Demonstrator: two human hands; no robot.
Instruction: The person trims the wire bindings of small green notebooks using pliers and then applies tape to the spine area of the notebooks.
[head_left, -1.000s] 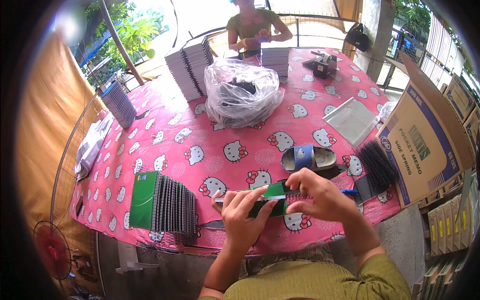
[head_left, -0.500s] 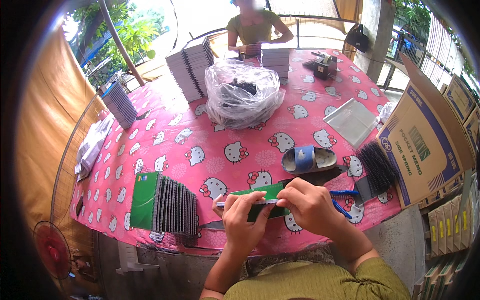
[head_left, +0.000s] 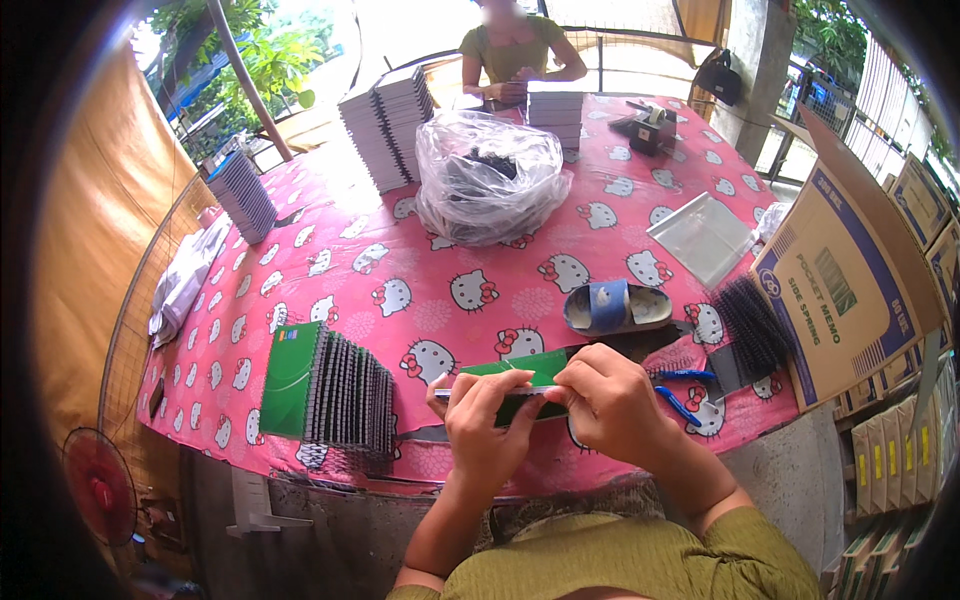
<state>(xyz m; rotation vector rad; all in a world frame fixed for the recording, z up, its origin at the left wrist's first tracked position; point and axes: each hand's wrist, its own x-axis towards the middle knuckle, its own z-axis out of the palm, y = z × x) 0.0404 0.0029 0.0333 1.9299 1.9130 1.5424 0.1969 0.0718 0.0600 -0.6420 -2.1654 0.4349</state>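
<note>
A green notebook [head_left: 532,366] is held over the near side of the counter [head_left: 345,300], between the two hands. Its pale paper edge is turned upward and its long axis is run from left to right; green cover is shown both far and near of that edge. The left and middle parts are clamped in the grip of the left hand [head_left: 485,415], fingers laid across the top and thumb pressed from the near side. The right end is met by the right hand [head_left: 612,400], the nearer one to that end: thumb and fingertips are brought together on it, and whether a coil is also pinched there cannot be told.

Printed lettering in dark green and blue, with a round blue emblem, is carried on the brown carton [head_left: 845,290] at the right. A small multicoloured label is seen on the front cover of the notebook stack [head_left: 345,390] at the left. Yellow tags are fixed to the brown packages [head_left: 900,445] at the near right; their print is too small to be read.
</note>
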